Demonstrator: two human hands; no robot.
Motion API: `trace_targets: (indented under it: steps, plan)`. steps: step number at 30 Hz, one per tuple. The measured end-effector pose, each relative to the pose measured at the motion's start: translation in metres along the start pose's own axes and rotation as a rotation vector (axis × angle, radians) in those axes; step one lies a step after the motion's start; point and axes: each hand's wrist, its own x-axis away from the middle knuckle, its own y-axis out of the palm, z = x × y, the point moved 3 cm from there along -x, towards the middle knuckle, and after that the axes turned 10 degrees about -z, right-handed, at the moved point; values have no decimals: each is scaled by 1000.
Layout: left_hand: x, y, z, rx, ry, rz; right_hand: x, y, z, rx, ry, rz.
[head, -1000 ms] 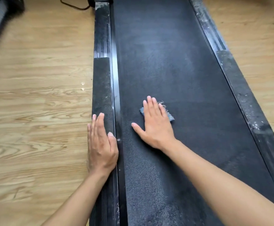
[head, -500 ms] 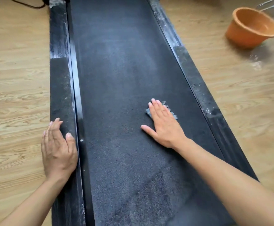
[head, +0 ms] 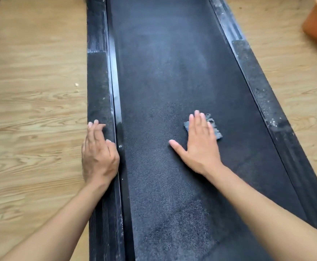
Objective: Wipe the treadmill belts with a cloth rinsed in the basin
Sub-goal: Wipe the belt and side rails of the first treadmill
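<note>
Right hand (head: 201, 146), fingers flat, has slid blue cloth (head: 216, 132) rightward across treadmill belt (head: 163, 72); left hand (head: 99, 155), relaxed, stays on side rail (head: 99, 87). Wiping ongoing.

Both bare forearms reach forward from the lower corners, palms down. The left hand (head: 99, 157) lies flat, its fingers (head: 95, 132) close together, lightly bent and pointing ahead, with the thumb tucked along its inner side. The right hand (head: 199, 146) sits well apart from it and slightly further forward. It is spread flat, its fingers straight and side by side, the thumb (head: 176, 146) angled out toward the left hand. Both wrists are nearly straight.
</note>
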Motion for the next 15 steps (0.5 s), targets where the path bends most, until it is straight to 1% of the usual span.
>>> trace_targets:
  steps: [2, 4, 6, 8, 10, 11, 13, 15]
  plan:
    - [1, -1, 1, -34, 1, -1, 3, 15, -63, 43, -199, -28]
    - [1, 0, 1, -66, -9, -10, 15, 28, -109, 86, -391, -43]
    - [1, 2, -2, -87, -11, -20, 38, 45, -135, 185, -579, -60]
    - [1, 3, -5, -108, 5, -28, 59, 54, -137, 277, -693, -54]
    - [2, 3, -5, -134, 15, -43, 64, 51, -117, 291, -704, -52]
    - [2, 2, -4, -144, 12, -50, 62, 47, -101, 271, -673, -48]
    - [2, 2, -3, -159, 4, -69, 53, 37, -56, 190, -541, -33]
    - [3, 1, -1, -162, 6, -84, 47, 24, 4, 121, -340, -29]
